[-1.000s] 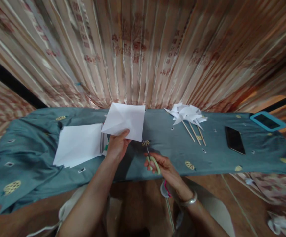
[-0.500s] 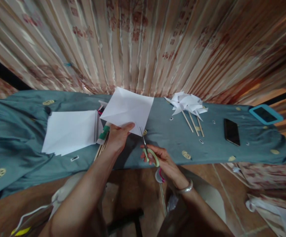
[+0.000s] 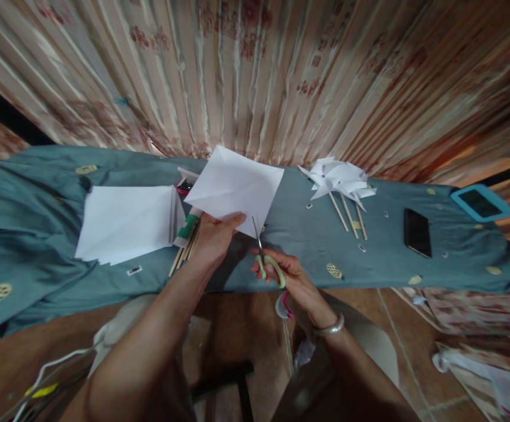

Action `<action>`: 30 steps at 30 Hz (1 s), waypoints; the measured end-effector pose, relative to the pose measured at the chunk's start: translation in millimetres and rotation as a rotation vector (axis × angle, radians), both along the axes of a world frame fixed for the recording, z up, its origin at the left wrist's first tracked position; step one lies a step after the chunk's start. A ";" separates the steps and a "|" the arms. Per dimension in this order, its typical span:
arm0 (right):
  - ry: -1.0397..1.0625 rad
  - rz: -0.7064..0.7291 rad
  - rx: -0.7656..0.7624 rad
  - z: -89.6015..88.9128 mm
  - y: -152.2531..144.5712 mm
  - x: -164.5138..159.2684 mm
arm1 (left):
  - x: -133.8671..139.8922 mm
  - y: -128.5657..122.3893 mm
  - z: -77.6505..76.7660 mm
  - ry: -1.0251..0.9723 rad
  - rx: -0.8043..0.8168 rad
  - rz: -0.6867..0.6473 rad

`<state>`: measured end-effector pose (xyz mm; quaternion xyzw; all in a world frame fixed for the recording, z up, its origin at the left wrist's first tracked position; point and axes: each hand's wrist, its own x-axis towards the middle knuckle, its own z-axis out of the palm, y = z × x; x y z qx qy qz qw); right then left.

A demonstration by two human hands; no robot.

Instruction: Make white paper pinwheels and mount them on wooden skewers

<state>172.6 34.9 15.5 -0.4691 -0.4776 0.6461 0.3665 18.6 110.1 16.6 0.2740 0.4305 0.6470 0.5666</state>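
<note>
Two bare hands meet at one white sheet (image 3: 237,184) held just above the worktop (image 3: 308,246). The left hand (image 3: 215,237) has a closed grip on the sheet's near edge, thumb on top and fingers tucked beneath. The right hand (image 3: 288,272) has its fingers wrapped around the handles of green-handled scissors (image 3: 261,258), whose blades reach the sheet's near corner; whether paper lies between them is hard to tell.

The left thumb sits close to the blade tips, so a slip could nick it. Pinched at one edge, the thin sheet could sag or twist and send a cut astray, and too long a stroke could sever the corner.

Beside the left hand lie wooden sticks (image 3: 176,258) and a green-and-white wrapper (image 3: 187,228), its print illegible. A paper stack (image 3: 127,223) sits farther left; its ragged near edge could catch a sleeve. To the right rest white pinwheels (image 3: 340,179), a dark phone (image 3: 417,232) and a blue-framed tablet (image 3: 482,202), neither showing a readable brand. Behind, a curtain (image 3: 259,117) bears reddish, character-like marks too blurred to read.
</note>
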 end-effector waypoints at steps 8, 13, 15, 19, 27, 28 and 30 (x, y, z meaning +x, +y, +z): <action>0.022 -0.005 0.004 -0.4 0.3 1.3 | -1.3 -0.4 3.5 -0.033 -0.022 -0.028; 0.022 0.001 -0.001 -0.3 0.6 1.7 | -0.5 -0.9 2.4 -0.036 -0.049 -0.010; 0.016 0.003 0.005 -1.4 0.7 1.7 | -0.2 -0.5 0.7 -0.023 -0.050 -0.009; 0.034 0.004 0.004 -5.7 0.4 1.8 | -0.1 0.2 -1.7 -0.040 -0.007 -0.022; 0.036 -0.017 -0.001 -11.6 -1.5 2.3 | -2.2 -0.6 -1.0 -0.015 0.010 -0.056; 0.036 -0.011 -0.003 -11.4 -1.5 2.3 | -2.5 -0.7 -1.2 -0.014 0.007 -0.054; 0.033 0.000 0.004 -10.6 -1.3 2.4 | -3.0 -0.4 -1.7 -0.007 0.001 -0.040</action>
